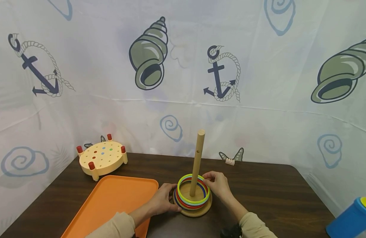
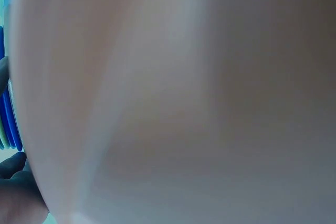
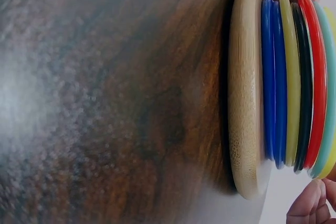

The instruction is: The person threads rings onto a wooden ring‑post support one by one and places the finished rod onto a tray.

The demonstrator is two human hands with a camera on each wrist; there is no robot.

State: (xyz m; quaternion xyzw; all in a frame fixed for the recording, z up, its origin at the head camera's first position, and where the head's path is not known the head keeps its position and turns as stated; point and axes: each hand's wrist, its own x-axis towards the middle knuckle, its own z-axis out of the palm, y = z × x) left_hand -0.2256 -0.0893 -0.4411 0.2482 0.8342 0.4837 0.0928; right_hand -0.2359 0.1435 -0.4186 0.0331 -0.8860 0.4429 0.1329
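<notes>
A wooden ring-toss stand has a round base (image 3: 245,93) and an upright peg (image 1: 198,162). A stack of coloured plastic rings lies around the peg, with two blue rings (image 3: 268,77) lowest, then a red ring (image 3: 316,77), a mint ring (image 3: 329,77) and a yellow-green ring (image 1: 179,190) on top. My left hand (image 1: 163,201) holds the stack's left side, thumb low near the base and fingers farther back. From the right, my right hand (image 1: 219,185) pinches the edge of the top yellow-green ring. The left wrist view is mostly blocked by a blurred pale surface.
An orange tray (image 1: 111,195) lies left of the stand on the dark wooden table (image 1: 260,191). Behind it is a round pegged board (image 1: 101,158) with red-tipped legs. A blue container with a yellow lid (image 1: 350,216) is at the right edge. A patterned cloth (image 1: 183,109) hangs behind.
</notes>
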